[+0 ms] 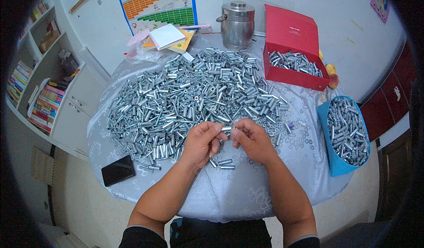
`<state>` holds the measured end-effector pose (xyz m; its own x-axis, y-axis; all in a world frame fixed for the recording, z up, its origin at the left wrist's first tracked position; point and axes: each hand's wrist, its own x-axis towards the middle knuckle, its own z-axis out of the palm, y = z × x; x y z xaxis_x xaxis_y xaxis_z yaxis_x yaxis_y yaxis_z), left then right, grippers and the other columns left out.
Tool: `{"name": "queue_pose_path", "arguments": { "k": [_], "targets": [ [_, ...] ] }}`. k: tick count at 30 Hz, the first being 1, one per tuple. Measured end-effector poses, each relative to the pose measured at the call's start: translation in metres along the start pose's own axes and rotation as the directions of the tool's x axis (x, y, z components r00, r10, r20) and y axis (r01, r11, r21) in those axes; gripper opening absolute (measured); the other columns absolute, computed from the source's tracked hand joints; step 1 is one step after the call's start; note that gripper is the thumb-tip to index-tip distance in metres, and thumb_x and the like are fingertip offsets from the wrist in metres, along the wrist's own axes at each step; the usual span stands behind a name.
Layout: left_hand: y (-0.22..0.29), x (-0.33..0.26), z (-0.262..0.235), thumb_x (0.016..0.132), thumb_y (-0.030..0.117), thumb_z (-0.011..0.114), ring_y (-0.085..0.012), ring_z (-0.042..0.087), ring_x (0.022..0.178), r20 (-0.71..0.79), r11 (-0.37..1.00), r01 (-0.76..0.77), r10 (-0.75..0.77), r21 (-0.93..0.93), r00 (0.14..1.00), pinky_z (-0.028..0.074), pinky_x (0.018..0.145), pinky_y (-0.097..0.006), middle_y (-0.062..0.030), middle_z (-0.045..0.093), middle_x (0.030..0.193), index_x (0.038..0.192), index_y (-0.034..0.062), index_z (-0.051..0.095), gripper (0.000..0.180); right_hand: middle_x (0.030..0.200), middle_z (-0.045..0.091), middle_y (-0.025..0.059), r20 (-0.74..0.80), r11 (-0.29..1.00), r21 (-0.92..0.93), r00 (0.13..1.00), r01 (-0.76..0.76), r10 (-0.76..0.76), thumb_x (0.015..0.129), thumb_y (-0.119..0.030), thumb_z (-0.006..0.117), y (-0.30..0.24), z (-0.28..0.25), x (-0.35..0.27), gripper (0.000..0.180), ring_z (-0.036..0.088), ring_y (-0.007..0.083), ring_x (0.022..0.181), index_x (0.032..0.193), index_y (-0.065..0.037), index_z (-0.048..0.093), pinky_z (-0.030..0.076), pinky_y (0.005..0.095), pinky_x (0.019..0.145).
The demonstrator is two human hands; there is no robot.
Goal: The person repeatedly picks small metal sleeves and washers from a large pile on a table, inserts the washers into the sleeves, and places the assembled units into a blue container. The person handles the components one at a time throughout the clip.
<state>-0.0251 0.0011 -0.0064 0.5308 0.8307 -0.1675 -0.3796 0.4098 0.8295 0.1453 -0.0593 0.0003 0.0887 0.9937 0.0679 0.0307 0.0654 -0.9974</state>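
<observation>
The left hand (201, 142) and right hand (252, 140) meet over the desk (247, 195), pinching one small metal sleeve (226, 128) between their fingertips, just before the heap of sleeves (190, 93).

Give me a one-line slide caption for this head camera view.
Both hands, left hand and right hand, pinch one small metal sleeve beside a heap of sleeves.

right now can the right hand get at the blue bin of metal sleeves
Probably yes: the blue bin stands open at the table's right edge, nothing between it and the right hand, though that hand pinches a small sleeve.
</observation>
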Motion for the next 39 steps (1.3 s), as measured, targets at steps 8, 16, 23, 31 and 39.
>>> {"name": "queue_pose_path", "arguments": {
  "k": [8, 16, 23, 31, 39],
  "targets": [
    [0.003, -0.003, 0.002, 0.092, 0.015, 0.061, -0.0079, 0.049, 0.043, -0.009, 0.996, -0.034, 0.035, 0.082, 0.999, 0.035, 0.035, -0.020, -0.0107, 0.066, 0.075, 0.093, 0.0000, 0.062, 0.015, 0.069, 0.055, 0.0018, 0.117, 0.994, 0.066, 0.990, -0.092, 0.084, 0.096, -0.018, 0.056, -0.001, -0.004, 0.000, 0.016, 0.053, 0.0087, 0.060, 0.090, -0.004, 0.056, 0.045, 0.0243, 0.056],
    [0.004, -0.001, 0.002, 0.093, 0.015, 0.058, -0.0101, 0.051, 0.044, 0.015, 0.999, -0.037, 0.037, 0.006, 0.999, 0.040, 0.039, -0.021, -0.0118, 0.068, 0.079, 0.105, -0.0031, 0.062, 0.022, 0.080, 0.062, 0.0037, 0.026, 0.988, 0.154, 0.999, 0.023, -0.027, 0.094, -0.010, 0.057, 0.006, -0.004, 0.004, 0.011, 0.059, 0.0109, 0.069, 0.098, -0.001, 0.059, 0.049, 0.0250, 0.063],
    [0.005, -0.005, 0.018, 0.091, 0.009, 0.060, -0.0122, 0.059, 0.053, -0.033, 0.987, -0.041, 0.047, 0.154, 0.998, 0.048, 0.046, -0.022, -0.0138, 0.069, 0.083, 0.107, -0.0042, 0.063, 0.021, 0.086, 0.066, 0.0078, -0.061, 0.990, 0.143, 0.998, 0.007, 0.002, 0.091, -0.007, 0.059, -0.014, -0.013, -0.015, 0.018, 0.063, 0.0131, 0.074, 0.107, 0.002, 0.060, 0.052, 0.0266, 0.068],
    [0.000, -0.017, 0.061, 0.090, 0.002, 0.059, -0.0203, 0.069, 0.081, 0.304, 0.916, -0.190, 0.080, 0.354, 0.949, 0.058, 0.070, -0.030, -0.0149, 0.068, 0.095, 0.113, -0.0036, 0.063, 0.024, 0.086, 0.066, 0.0083, -0.349, 0.982, 0.138, 0.934, 0.130, -0.075, 0.089, -0.006, 0.063, -0.024, -0.038, -0.080, 0.019, 0.062, 0.0132, 0.075, 0.106, 0.002, 0.062, 0.051, 0.0259, 0.070],
    [-0.028, -0.011, 0.118, 0.090, 0.007, 0.061, -0.0211, 0.069, 0.078, 0.387, 0.942, 0.028, -0.165, 0.334, 0.907, 0.058, 0.069, -0.030, -0.0155, 0.069, 0.091, 0.110, -0.0053, 0.063, 0.024, 0.082, 0.063, 0.0068, -0.481, 0.958, -0.201, 0.832, 0.203, -0.277, 0.090, -0.005, 0.061, -0.025, -0.083, -0.128, 0.017, 0.060, 0.0120, 0.070, 0.105, 0.002, 0.061, 0.049, 0.0249, 0.065]
  ]
}}
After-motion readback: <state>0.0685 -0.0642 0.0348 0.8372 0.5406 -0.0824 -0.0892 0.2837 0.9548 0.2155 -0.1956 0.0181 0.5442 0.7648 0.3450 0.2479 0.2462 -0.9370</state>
